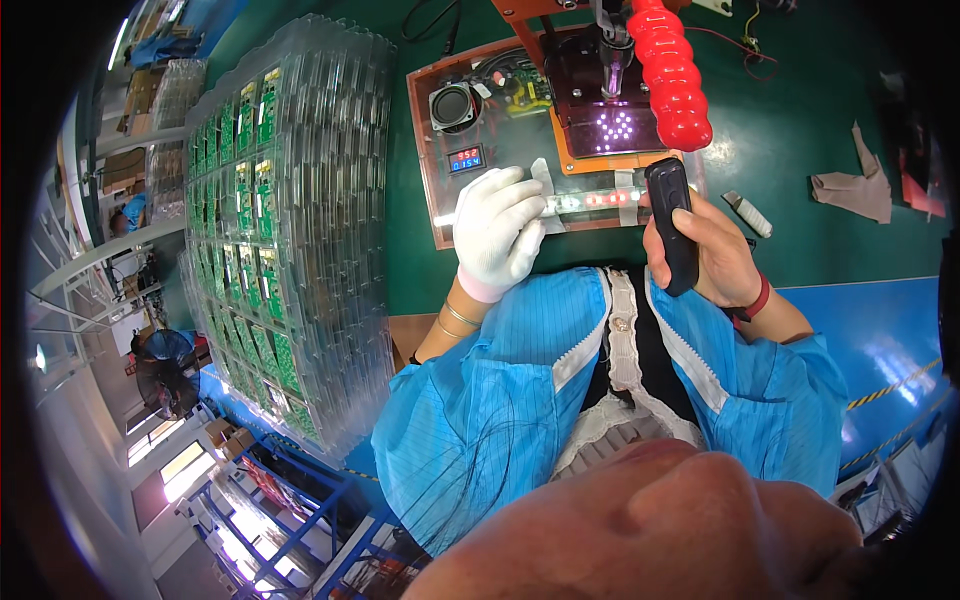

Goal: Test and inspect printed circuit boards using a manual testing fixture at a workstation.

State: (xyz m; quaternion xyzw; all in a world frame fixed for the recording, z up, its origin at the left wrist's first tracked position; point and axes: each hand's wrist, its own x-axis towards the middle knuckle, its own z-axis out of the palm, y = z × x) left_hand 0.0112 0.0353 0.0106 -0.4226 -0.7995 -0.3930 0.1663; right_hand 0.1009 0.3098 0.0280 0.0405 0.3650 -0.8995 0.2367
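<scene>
My bare right hand (722,255) grips an elongated black handheld device (672,228), like a remote control, with the thumb on its face. It is held upright over the front right edge of a test fixture (480,215) with a clear top. My left hand (497,228), in a white glove, lies at the fixture's front left, fingers extended and slightly bent. Nothing shows in it. Beside its fingertips runs a strip of lit white and red LEDs (600,199), taped down. Above, a toggle clamp with a red ribbed handle (672,75) stands over a dark plate (600,125) with glowing white-purple lights.
Left of the fixture rises a tall stack of clear plastic trays (345,200) with green circuit boards (267,190). The fixture carries a speaker (455,107) and a small digital meter (466,159). On the green table (770,100) lie a white roll (748,214) and a beige cloth (855,185).
</scene>
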